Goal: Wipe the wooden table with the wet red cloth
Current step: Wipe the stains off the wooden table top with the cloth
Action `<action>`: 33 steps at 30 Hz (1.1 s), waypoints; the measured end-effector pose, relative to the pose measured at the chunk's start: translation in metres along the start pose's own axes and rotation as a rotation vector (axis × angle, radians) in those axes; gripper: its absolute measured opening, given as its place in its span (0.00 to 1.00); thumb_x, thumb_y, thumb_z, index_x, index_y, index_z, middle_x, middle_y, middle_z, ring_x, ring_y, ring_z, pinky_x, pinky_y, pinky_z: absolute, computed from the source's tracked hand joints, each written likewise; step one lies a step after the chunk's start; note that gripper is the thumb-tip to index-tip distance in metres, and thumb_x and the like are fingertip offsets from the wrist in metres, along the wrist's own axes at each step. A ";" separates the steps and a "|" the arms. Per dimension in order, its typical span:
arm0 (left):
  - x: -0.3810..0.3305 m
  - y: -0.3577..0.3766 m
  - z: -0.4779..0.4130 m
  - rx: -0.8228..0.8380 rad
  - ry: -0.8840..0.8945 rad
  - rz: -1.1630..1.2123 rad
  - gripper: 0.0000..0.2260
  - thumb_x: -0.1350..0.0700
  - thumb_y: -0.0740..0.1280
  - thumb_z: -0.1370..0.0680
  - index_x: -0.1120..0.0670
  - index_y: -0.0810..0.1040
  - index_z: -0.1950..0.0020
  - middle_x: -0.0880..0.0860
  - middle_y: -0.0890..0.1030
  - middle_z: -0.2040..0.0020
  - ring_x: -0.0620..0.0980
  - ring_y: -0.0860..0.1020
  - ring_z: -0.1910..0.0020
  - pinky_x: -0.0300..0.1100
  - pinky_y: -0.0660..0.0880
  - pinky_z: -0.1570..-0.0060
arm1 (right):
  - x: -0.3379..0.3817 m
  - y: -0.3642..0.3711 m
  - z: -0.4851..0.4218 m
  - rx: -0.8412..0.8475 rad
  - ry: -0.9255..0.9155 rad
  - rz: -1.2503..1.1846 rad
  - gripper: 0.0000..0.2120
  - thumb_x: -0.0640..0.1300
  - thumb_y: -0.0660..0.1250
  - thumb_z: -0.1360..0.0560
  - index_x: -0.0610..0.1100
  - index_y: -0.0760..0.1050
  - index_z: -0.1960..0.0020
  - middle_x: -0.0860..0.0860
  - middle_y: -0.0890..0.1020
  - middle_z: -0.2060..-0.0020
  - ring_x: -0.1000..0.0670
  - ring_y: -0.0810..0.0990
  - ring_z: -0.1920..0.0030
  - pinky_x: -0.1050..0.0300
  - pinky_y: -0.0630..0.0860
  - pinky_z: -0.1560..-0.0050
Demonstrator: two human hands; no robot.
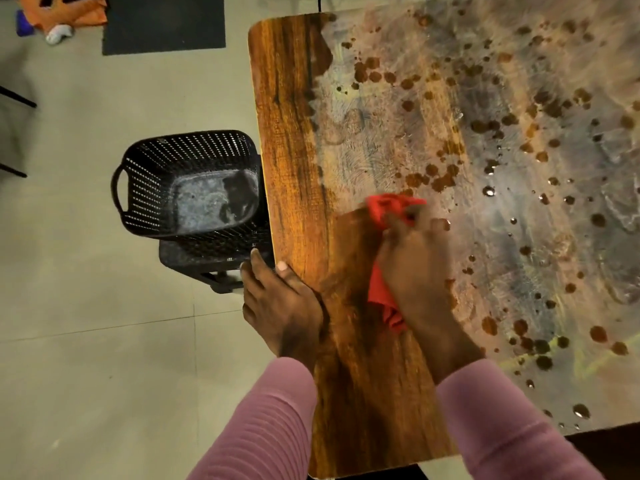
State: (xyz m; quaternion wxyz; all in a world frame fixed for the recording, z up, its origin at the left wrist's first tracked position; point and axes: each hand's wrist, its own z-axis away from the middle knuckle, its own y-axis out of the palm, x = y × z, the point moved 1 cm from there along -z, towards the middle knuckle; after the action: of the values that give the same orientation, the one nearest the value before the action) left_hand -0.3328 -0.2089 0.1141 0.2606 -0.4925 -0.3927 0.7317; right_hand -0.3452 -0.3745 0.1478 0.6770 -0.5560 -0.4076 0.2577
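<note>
The wooden table fills the right of the view. A strip along its left side shows bare brown wood; the rest carries a grey dusty film with dark wet spots and water drops. My right hand presses the red cloth flat onto the table at the border between the bare wood and the film. Red cloth shows past my fingertips and again beside my wrist. The hand and cloth are blurred. My left hand holds the table's left edge, thumb on top and fingers over the side.
A black perforated plastic basket sits on a black stool just left of the table, close to my left hand. A dark floor mat and orange cloth lie on the tiled floor at far left.
</note>
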 end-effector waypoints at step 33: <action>-0.082 0.038 -0.130 -0.214 0.027 -0.070 0.22 0.50 0.53 0.19 0.55 0.62 0.26 0.60 0.71 0.30 0.63 0.73 0.35 0.62 0.68 0.37 | 0.001 -0.006 -0.084 -0.048 0.067 -0.206 0.13 0.42 0.66 0.26 0.48 0.80 0.42 0.46 0.74 0.42 0.43 0.71 0.45 0.52 0.73 0.52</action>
State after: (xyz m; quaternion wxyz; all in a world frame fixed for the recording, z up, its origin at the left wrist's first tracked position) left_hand -0.1817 -0.2518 0.0979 0.2374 -0.5133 -0.4818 0.6694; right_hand -0.2747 -0.4212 0.1501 0.6994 -0.5356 -0.4460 0.1582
